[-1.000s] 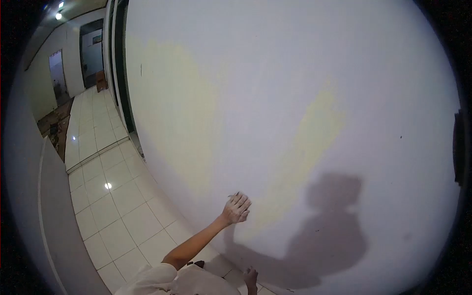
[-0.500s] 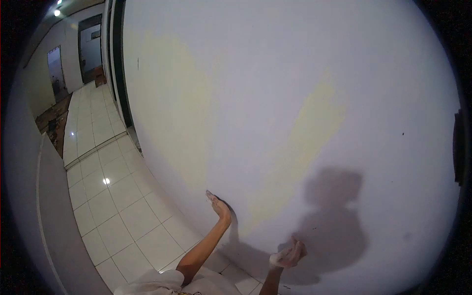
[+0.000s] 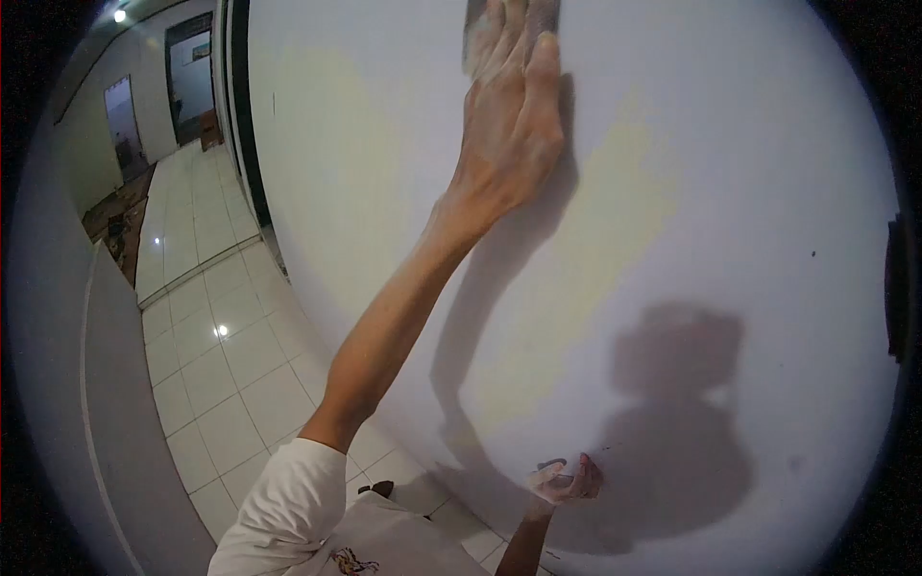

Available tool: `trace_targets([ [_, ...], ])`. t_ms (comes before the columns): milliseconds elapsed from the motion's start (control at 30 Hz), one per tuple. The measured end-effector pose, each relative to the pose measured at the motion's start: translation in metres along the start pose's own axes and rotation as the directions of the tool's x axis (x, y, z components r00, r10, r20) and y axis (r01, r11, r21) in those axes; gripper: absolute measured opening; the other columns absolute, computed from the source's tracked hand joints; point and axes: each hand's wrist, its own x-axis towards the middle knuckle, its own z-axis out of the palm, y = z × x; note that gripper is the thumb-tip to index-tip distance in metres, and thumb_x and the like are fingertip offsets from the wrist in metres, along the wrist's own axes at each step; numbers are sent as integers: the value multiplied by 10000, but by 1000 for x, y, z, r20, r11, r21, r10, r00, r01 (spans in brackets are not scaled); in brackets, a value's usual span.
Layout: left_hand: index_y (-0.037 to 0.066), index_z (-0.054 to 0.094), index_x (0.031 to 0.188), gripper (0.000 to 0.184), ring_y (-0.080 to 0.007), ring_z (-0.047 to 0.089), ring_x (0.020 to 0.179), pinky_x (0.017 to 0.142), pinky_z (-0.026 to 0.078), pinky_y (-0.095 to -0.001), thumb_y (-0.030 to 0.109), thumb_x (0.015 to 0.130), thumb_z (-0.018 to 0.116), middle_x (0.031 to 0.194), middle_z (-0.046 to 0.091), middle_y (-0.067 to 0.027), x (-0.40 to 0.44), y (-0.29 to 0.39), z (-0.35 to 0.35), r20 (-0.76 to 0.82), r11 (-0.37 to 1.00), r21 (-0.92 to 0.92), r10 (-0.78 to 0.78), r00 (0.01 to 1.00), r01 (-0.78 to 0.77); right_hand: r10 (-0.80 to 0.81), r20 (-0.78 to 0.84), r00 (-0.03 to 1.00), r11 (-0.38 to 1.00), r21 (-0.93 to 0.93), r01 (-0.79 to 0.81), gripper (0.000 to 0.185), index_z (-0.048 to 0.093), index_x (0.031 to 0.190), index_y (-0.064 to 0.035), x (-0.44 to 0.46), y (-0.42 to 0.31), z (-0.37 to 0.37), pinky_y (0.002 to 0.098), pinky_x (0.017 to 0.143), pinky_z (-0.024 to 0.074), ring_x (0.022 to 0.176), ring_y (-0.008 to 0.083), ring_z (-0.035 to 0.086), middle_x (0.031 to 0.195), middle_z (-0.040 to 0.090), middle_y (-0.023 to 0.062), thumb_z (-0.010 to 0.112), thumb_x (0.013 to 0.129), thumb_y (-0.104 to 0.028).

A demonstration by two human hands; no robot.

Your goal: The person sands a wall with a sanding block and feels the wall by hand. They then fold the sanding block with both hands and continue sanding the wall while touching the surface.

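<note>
My left hand (image 3: 509, 134), dusted with white powder, is raised high against the wall, its back toward me. Under its fingers is a dark grey sheet (image 3: 547, 14) that looks like sandpaper, pressed flat on the wall and partly cut off by the top of the view. Low down, my right hand (image 3: 567, 485) is close to the wall with curled, whitened fingers. A small greyish thing shows among them, too small to name. The white wall (image 3: 768, 144) bears pale yellow patches on both sides of my raised arm.
White floor tiles (image 3: 230, 384) run along the wall's left side, with a step up farther back. A low grey partition (image 3: 115, 403) stands at the left. Dark door frames (image 3: 240, 115) are beyond. A dark object (image 3: 897, 288) is at the right edge.
My left hand has swept from low on the wall up to the top, and the dark grey sheet is now visible under it. My right hand has stayed low, its fingers slightly turned.
</note>
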Motion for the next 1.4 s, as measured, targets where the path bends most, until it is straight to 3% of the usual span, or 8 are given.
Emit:
trace_targets([
  [300, -96, 458, 1458, 593, -448, 405, 1436, 1205, 301, -479, 353, 1088, 339, 1476, 498, -296, -5, -4, -13, 186, 975, 54, 204, 961, -217, -17, -81, 997, 998, 57, 22, 224, 548, 1148, 12, 4, 0, 4, 462, 915, 430, 983, 304, 584, 1058, 675, 162, 557, 981, -137],
  [467, -96, 545, 1396, 556, -430, 608, 1259, 1101, 440, -441, 345, 1100, 382, 1326, 636, -291, 1, -12, 13, -94, 854, 220, 500, 861, -472, -42, -61, 997, 997, 68, 47, 244, 520, 1209, -23, -5, 6, 3, 449, 935, 444, 996, 283, 601, 1093, 681, 133, 554, 993, -133],
  [533, -85, 205, 1575, 777, -479, 232, 1509, 1226, 207, -613, 469, 1065, 395, 1617, 275, -306, 10, 19, 9, 92, 963, 1, 269, 959, -270, -18, -86, 996, 991, 130, 29, 239, 517, 1218, -57, 4, 2, 5, 439, 937, 442, 1028, 269, 569, 1106, 681, 106, 548, 993, -130],
  [800, -106, 514, 1414, 605, -421, 442, 1422, 1211, 347, -436, 388, 1091, 385, 1418, 537, -340, 12, 7, 13, -119, 967, 2, 253, 960, -255, -19, -35, 999, 989, 146, 24, 276, 524, 1227, -58, 3, 3, 1, 420, 973, 430, 1060, 254, 548, 1136, 684, 103, 560, 953, -58],
  [967, -105, 553, 1376, 400, -447, 475, 1390, 1113, 416, -404, 77, 1052, 406, 1450, 541, -281, -66, -3, -8, 11, 978, 30, 205, 979, -205, -20, -77, 997, 986, 163, 32, 257, 546, 1215, -45, 2, 5, 5, 396, 976, 440, 1096, 240, 547, 1125, 694, 108, 556, 959, -46],
  [1233, -121, 451, 1464, 487, -364, 294, 1522, 1220, 257, -403, 185, 1114, 303, 1579, 385, -280, -313, -28, -26, -131, 854, 156, -481, 867, 497, -30, -117, 993, 979, 196, 53, 204, 577, 1173, -42, 2, 5, 9, 394, 953, 452, 1094, 234, 557, 1079, 709, 126, 531, 975, -65],
  [1333, -161, 591, 1175, 565, -272, 597, 1033, 907, 466, -355, 340, 1128, 334, 1081, 649, -206, -410, -30, -26, -306, 594, 107, -743, 595, 797, -21, -105, 994, 979, 198, 41, 199, 580, 1152, -45, 3, 4, 6, 391, 955, 455, 1099, 249, 555, 1064, 708, 129, 528, 959, -37],
  [1400, -111, 571, 877, 711, -135, 366, 635, 586, 358, -344, 538, 1092, 378, 641, 438, -35, -468, -35, -25, -370, 398, -72, -862, 346, 915, -25, -124, 992, 976, 212, 51, 194, 579, 1146, -43, 1, 6, 9, 389, 954, 456, 1108, 252, 548, 1067, 706, 134, 526, 960, -40],
])
